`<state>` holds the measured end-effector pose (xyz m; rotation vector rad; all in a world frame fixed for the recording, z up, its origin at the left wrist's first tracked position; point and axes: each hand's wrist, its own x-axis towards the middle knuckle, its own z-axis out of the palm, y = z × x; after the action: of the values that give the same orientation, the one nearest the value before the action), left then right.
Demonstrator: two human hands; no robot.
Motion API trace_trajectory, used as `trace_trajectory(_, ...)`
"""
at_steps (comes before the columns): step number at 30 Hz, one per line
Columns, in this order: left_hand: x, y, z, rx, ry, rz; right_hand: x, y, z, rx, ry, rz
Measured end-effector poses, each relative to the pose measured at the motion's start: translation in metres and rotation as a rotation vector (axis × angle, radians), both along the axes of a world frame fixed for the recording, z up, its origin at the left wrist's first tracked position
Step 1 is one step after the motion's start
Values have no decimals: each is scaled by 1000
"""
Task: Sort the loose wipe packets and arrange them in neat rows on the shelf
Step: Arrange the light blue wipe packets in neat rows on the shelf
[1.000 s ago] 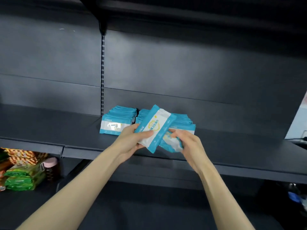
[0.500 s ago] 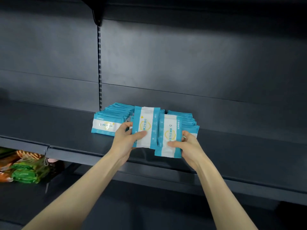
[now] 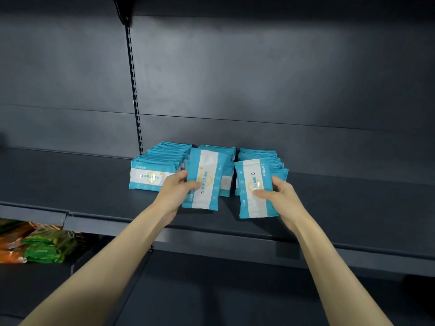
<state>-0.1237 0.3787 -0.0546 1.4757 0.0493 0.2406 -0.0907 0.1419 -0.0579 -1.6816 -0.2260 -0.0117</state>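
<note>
Two wipe packets are up in the person's hands, both turned on end so their blue-and-white labels run vertically. The left packet (image 3: 204, 180) is pinched by the left hand (image 3: 174, 192), with the thumb across its front and the other fingers curled behind its left edge. It sits in front of the middle row (image 3: 219, 152); whether its lower end touches the board I can't tell. The right packet (image 3: 254, 191) is gripped by the right hand (image 3: 282, 196) in the same way, thumb laid over the label and fingers wrapped round the right edge. It stands in front of the right row (image 3: 260, 156). The two held packets are near each other but apart, with a strip of dark shelf showing between them.

Behind them, three rows of the same blue packets run back toward the rear panel. The left row (image 3: 153, 171) shows its front packet face-on, label horizontal, just left of the left hand. All three rows sit side by side on the dark metal shelf (image 3: 82, 191), close to the slotted upright (image 3: 134, 90) that climbs the back wall (image 3: 282, 78).

Lower down and far to the left, on a shelf beneath, lie green snack bags (image 3: 47, 248) beside orange bags (image 3: 11, 248).
</note>
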Motion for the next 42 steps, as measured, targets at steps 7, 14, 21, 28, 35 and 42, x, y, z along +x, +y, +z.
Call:
trace_trajectory(7, 15, -8, -7, -31, -50, 74, 21, -26, 12, -363, -192, -178)
trace_trajectory(14, 26, -10, -3, 406, -195, 90, 47, -22, 6, -864, -292, -201)
trace_trajectory(21, 47, 5, 10, 808, -244, 131, 59, -5, -1, -1074, -533, -425)
trace_trajectory(28, 66, 21, 14, 967, -231, -6, 62, -3, -13, -1118, -546, -304)
trace_trajectory(35, 85, 25, -6, 1268, -376, 58, 62, -3, -15, -1174, -513, -258)
trace_trajectory(42, 90, 33, -14, 1562, -482, 88, 63, -3, -16, -1171, -506, -246)
